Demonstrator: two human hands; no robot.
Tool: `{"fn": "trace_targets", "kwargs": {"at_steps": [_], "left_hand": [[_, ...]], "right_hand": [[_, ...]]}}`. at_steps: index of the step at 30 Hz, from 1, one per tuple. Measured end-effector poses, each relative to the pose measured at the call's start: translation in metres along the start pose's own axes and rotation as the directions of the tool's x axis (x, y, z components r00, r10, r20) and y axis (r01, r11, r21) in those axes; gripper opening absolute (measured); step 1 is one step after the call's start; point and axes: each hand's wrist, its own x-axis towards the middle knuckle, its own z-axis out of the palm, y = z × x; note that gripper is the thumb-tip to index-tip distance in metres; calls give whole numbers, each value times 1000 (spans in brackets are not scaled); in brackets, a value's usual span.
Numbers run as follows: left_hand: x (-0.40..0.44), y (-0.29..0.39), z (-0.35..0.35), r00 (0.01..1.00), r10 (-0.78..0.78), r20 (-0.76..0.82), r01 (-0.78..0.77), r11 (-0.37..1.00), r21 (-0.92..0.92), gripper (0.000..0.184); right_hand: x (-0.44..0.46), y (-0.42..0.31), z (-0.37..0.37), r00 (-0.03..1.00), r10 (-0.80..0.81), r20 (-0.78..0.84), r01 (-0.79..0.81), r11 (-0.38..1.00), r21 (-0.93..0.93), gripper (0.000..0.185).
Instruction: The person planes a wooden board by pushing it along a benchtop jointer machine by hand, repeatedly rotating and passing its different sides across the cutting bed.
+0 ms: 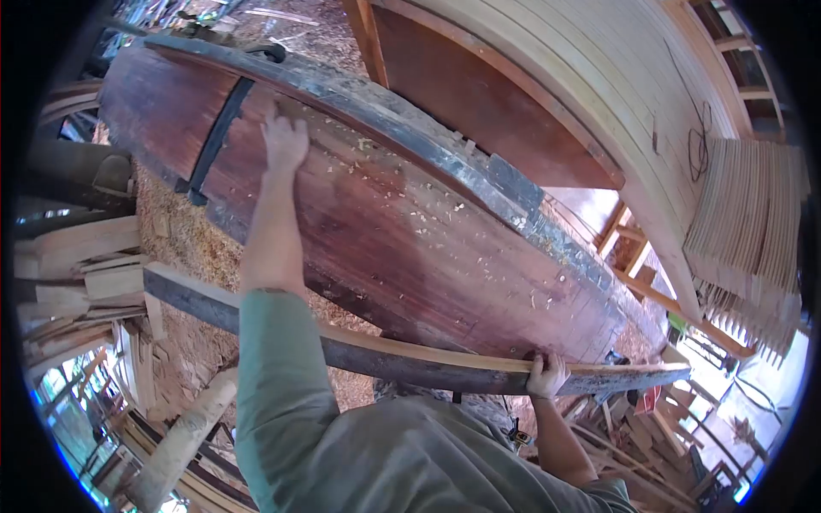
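Observation:
My left hand (285, 144) reaches far forward over a wide reddish wooden tabletop (376, 227) scattered with wood chips. Its fingers are apart, the index finger stretched out, and nothing is in it; whether it touches the surface I cannot tell. A dark strip (219, 137) crosses the tabletop just left of that hand. Close to my body, my right hand (547, 376) is wrapped over the edge of a long wooden plank (410, 359). This plank has a pale top edge and a dark side face, and it runs along the near side of the tabletop.
A weathered dark beam (410, 137) borders the tabletop's far side. Beyond it rises a large planked wooden structure (633, 111), with stacked thin slats (744, 214) at right. Wood pieces (94, 265) are piled at left, and shavings (175, 222) cover the ground. A tape measure (519, 437) hangs at my waist.

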Motion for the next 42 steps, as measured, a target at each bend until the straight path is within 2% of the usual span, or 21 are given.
{"fn": "trace_targets", "kwargs": {"at_steps": [4, 6, 8, 10, 11, 16, 18, 19, 20, 21, 23, 25, 26, 28, 29, 32, 34, 36, 39, 41, 42], "left_hand": [[33, -10, 7, 991, -6, -137, -9, 994, -108, 53], [4, 28, -12, 990, -46, 136, 37, 997, 66, 56], [-57, 57, -4, 971, 143, 194, -159, 985, 70, 54], [-121, 116, -32, 920, 312, 237, -216, 909, -357, 54], [-120, 119, -39, 915, 327, 237, -230, 904, -360, 54], [-84, 74, -20, 977, 75, -198, -126, 957, -262, 49], [-85, 102, -39, 981, 51, 185, -23, 988, -150, 56], [-101, 154, -52, 878, 15, 478, -23, 1000, 10, 69], [-152, 175, -6, 977, 212, 36, -206, 969, -137, 77], [-178, 216, -7, 927, 194, 322, -234, 968, 89, 83], [-217, 259, -25, 839, 352, 415, -403, 914, 40, 85], [-246, 280, -41, 736, 585, 340, -344, 756, -557, 78], [-244, 253, -26, 816, 546, 191, -396, 768, -502, 75], [-207, 203, -44, 964, 43, 263, 107, 840, -531, 73], [-191, 165, -43, 997, 4, 79, 25, 933, -359, 75], [-166, 113, -13, 995, 90, 46, -79, 977, -200, 78], [-194, 170, 9, 981, 144, 128, -147, 989, 12, 81], [-232, 267, -1, 878, 242, 412, -325, 934, 146, 84], [-286, 342, -5, 829, 419, 371, -422, 903, -79, 80], [-298, 346, -24, 620, 743, 251, -484, 614, -623, 86], [-293, 318, -22, 661, 718, 219, -504, 641, -579, 87]], "right_hand": [[0, 1, 3, 994, -77, -73, 79, 997, 16, 18], [0, -1, 0, 1000, -9, -20, 9, 1000, -4, 18], [1, 4, 2, 1000, -22, -14, 22, 1000, 7, 19], [-1, 5, 4, 999, -50, -7, 50, 998, -24, 19], [-4, 6, 5, 999, -35, -13, 35, 999, -21, 19], [1, 0, -6, 999, -24, -27, 24, 1000, 2, 21], [0, -4, -6, 1000, 7, -7, -7, 999, 38, 20], [-1, -1, -3, 999, -12, -34, 14, 999, 43, 20], [-1, 1, -3, 999, 10, -35, -8, 998, 56, 20], [1, 3, -3, 998, -15, -60, 17, 999, 43, 20], [-5, -3, -1, 996, 8, -92, -4, 999, 39, 21], [-3, -1, -4, 995, 19, -96, -12, 998, 70, 20], [-6, -1, -5, 993, 60, -102, -53, 996, 74, 20], [-2, -1, -5, 990, 32, -137, -22, 997, 73, 17], [-2, -1, -7, 988, 70, -137, -59, 995, 86, 17], [-2, -3, -12, 994, 65, -88, -56, 994, 97, 18], [-2, -4, -15, 993, 62, -95, -51, 991, 121, 18], [-3, 1, -11, 994, 74, -81, -64, 991, 117, 18], [-5, 1, -13, 994, 53, -92, -42, 991, 125, 18], [-5, 2, -14, 992, 43, -121, -25, 989, 143, 17], [-4, 3, -14, 991, 51, -127, -32, 988, 149, 17]]}}
